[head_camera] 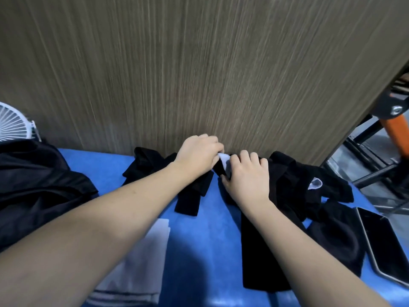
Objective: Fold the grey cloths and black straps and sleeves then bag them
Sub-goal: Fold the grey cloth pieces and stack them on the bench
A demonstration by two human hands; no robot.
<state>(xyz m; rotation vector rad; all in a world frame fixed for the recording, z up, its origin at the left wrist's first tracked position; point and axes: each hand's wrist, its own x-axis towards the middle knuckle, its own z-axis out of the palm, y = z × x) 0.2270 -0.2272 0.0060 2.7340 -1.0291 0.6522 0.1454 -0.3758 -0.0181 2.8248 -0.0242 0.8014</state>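
Both hands meet at the far edge of the blue table (199, 240), against a wood-grain panel. My left hand (198, 155) pinches the white label (224, 161) on a black sleeve (192, 196) that runs toward me. My right hand (246, 177) has its fingers curled on the same black fabric beside the label. A long black sleeve (263, 251) lies flat under my right forearm. More black sleeves are piled at the right (309, 189) and behind my left wrist (143, 162). A folded grey cloth (141, 269) lies under my left forearm.
A large black garment (37, 187) is heaped at the left, with a white fan (12, 124) behind it. A dark tablet (385, 242) lies at the table's right edge. The wood-grain panel (199, 74) stands close behind. Metal framing (376, 165) shows at the right.
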